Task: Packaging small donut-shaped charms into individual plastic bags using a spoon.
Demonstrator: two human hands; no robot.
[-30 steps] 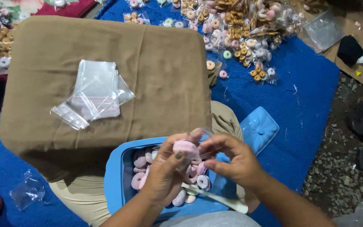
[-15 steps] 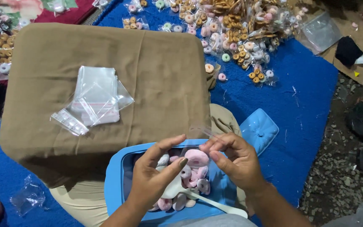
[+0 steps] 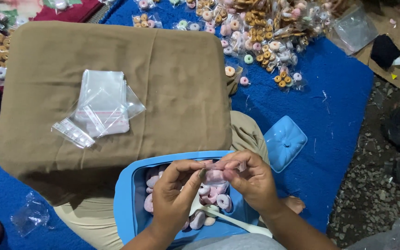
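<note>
My left hand point(image 3: 174, 194) and my right hand point(image 3: 251, 178) meet over a blue tub point(image 3: 125, 203) on my lap. Between their fingertips they pinch a small clear bag with a pink ring sweet point(image 3: 216, 175) inside it. The tub holds several pink and white ring sweets point(image 3: 221, 201), and a white spoon point(image 3: 237, 222) lies across them. Part of the tub is hidden under my hands.
A brown cushion point(image 3: 163, 78) ahead carries a stack of clear bags point(image 3: 100, 109). The tub's blue lid point(image 3: 284, 141) lies on the blue mat point(image 3: 339, 106) to the right. Several bagged sweets point(image 3: 260, 34) are piled at the top. Gravel ground point(image 3: 371, 199) borders the mat's right edge.
My left hand has closed in from an open spread to pinch the small bag together with the right hand. Both hands sit slightly lower over the tub.
</note>
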